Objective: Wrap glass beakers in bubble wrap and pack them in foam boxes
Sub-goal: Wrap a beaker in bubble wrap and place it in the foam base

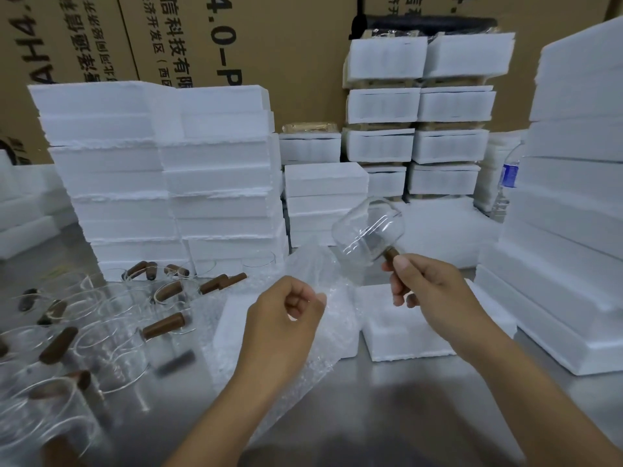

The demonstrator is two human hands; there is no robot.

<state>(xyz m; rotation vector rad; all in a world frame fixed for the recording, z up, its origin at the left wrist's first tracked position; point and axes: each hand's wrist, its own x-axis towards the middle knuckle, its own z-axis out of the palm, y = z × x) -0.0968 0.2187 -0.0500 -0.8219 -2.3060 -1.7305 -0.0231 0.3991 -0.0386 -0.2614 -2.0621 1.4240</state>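
My right hand (pixel 435 291) grips the brown wooden handle of a clear glass beaker (pixel 369 229) and holds it tilted in the air above the table. My left hand (pixel 286 311) pinches the edge of a sheet of bubble wrap (pixel 317 335) that hangs down over the steel table. Just below the beaker lies an open white foam box (pixel 404 335) with a hollow inside. Several more glass beakers with brown handles (pixel 111 325) stand and lie on the table to the left.
Tall stacks of white foam boxes (pixel 168 176) rise behind the beakers, at the back (pixel 418 116) and along the right (pixel 573 183). Cardboard cartons (pixel 188 38) form the back wall. A water bottle (pixel 509 176) stands at the right rear. The steel table (pixel 387 406) is bare in front.
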